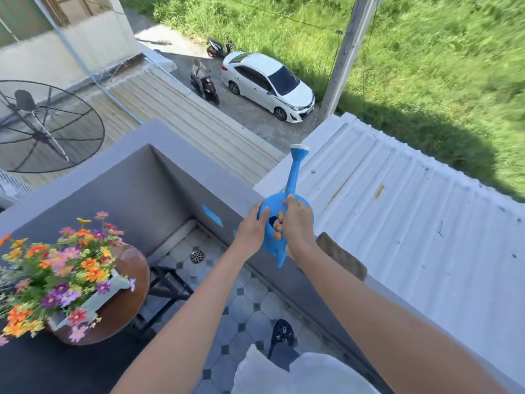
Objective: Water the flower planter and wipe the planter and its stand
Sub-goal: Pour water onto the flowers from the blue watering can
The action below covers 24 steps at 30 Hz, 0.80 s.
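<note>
A blue watering can with a white-tipped spout is held over the grey balcony wall, spout pointing away from me. My right hand grips its handle, fingers curled round it. My left hand rests flat against the can's left side. The flower planter, a pale box full of orange, pink and purple flowers, sits at the lower left on a round brown stand top with black legs.
The balcony floor has grey tiles with a drain in the corner. A brown block lies on the wall top beside the white corrugated roof. A black shoe and white cloth are near my legs.
</note>
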Each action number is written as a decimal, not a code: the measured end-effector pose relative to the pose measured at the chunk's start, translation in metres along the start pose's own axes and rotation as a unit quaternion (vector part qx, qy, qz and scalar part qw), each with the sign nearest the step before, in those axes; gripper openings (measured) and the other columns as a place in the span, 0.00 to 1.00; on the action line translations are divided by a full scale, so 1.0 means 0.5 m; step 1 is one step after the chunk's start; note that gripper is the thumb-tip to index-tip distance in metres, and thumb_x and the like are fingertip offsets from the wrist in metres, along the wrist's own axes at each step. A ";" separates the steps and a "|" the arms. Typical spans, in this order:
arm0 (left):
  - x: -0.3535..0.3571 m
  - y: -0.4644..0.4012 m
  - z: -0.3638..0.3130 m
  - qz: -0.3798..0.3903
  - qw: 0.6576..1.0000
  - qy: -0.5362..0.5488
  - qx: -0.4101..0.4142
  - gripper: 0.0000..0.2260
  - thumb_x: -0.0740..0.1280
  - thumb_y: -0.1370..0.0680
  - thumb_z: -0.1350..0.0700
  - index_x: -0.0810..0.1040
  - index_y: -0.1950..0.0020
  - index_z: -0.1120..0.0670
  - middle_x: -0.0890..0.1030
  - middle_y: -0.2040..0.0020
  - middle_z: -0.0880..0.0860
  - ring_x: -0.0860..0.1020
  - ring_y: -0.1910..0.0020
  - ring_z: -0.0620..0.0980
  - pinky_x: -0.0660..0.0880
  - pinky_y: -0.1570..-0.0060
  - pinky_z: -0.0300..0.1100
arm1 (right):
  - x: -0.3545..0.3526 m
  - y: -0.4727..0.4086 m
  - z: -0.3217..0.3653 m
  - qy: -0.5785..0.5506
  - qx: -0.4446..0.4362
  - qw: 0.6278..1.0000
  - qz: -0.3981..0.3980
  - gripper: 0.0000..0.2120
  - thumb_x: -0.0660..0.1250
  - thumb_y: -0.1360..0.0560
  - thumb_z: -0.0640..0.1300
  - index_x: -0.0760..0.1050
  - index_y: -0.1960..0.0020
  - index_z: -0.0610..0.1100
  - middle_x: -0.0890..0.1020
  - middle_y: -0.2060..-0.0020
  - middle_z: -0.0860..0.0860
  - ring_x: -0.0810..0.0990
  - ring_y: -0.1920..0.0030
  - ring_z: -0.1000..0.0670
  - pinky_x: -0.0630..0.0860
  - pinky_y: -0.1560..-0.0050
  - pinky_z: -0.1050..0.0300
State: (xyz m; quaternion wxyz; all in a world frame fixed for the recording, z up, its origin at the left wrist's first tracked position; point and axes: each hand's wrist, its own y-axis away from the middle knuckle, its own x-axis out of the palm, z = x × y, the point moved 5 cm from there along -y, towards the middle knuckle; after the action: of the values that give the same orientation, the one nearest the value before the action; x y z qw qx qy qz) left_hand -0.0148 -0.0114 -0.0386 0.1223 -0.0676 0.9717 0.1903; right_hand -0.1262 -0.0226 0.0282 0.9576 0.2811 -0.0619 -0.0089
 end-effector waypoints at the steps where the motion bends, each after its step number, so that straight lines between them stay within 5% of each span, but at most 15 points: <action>1: 0.010 -0.018 0.005 0.006 1.000 -0.004 0.001 0.22 0.54 0.22 0.36 0.72 0.34 0.43 0.82 0.47 0.46 0.80 0.46 0.51 0.74 0.40 0.57 | -0.008 -0.013 -0.001 -0.011 0.006 1.000 -0.007 0.10 0.54 0.16 0.47 0.66 0.54 0.43 0.64 0.75 0.50 0.61 0.79 0.52 0.61 0.79 0.60; 9: 0.050 -0.097 -0.002 0.047 0.999 -0.023 0.008 0.11 0.55 0.18 0.44 0.74 0.40 0.35 0.82 0.46 0.41 0.79 0.42 0.47 0.73 0.37 0.53 | -0.030 -0.083 -0.016 -0.099 0.038 0.993 -0.052 0.11 0.53 0.15 0.48 0.65 0.53 0.44 0.65 0.74 0.49 0.61 0.79 0.52 0.61 0.78 0.60; 24: 0.028 -0.122 0.019 0.046 0.999 0.016 -0.007 0.15 0.55 0.16 0.48 0.71 0.30 0.45 0.79 0.45 0.40 0.78 0.44 0.43 0.74 0.41 0.42 | 0.003 -0.108 -0.057 -0.156 0.062 0.983 -0.068 0.09 0.53 0.16 0.47 0.65 0.54 0.44 0.66 0.72 0.47 0.63 0.79 0.51 0.62 0.78 0.61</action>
State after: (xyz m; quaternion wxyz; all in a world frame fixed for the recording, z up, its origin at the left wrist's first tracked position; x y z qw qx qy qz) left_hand -0.0153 -0.0650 -0.0726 0.0978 -0.0271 0.9742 0.2016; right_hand -0.1203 -0.0530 -0.0246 0.9141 0.3387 -0.1918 -0.1134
